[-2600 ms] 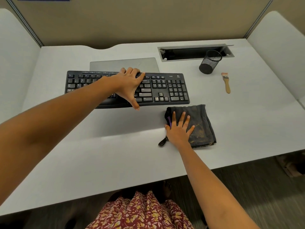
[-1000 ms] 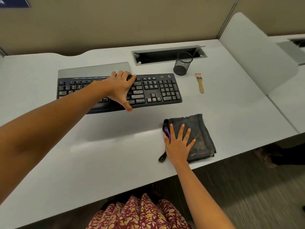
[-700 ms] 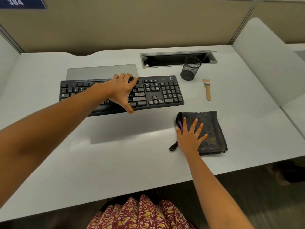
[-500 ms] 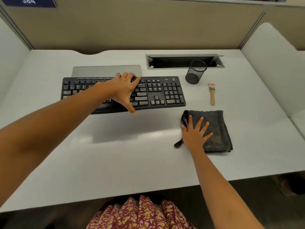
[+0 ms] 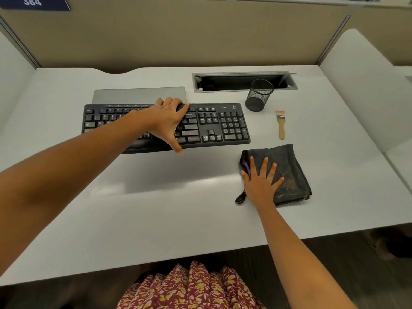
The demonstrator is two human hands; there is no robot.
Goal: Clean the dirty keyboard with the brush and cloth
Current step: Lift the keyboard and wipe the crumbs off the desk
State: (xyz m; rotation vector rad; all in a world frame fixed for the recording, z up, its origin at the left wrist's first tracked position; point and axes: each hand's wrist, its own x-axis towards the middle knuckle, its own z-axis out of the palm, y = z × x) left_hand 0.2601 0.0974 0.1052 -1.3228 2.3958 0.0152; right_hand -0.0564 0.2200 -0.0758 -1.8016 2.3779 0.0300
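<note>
A black keyboard (image 5: 223, 123) lies across the middle of the white desk (image 5: 156, 219). My left hand (image 5: 166, 122) spans it, fingers curled over its far edge and thumb at its near edge. To the right and nearer lies a folded dark grey cloth (image 5: 292, 172) with yellowish stains. My right hand (image 5: 260, 182) rests flat on its left part with fingers spread. A black handle (image 5: 240, 199) and a purple part (image 5: 246, 166) of some tool stick out from under the cloth and hand. A small wooden-handled brush (image 5: 281, 127) lies beyond the cloth, apart from both hands.
A black mesh pen cup (image 5: 258, 95) stands just past the keyboard's right end, in front of an open cable slot (image 5: 243, 82). A flat grey slab (image 5: 139, 94) lies behind the keyboard. White dividers (image 5: 361, 90) wall the desk's sides.
Only the camera view has shifted. Both hands, the keyboard, the cloth and the brush stay where they were.
</note>
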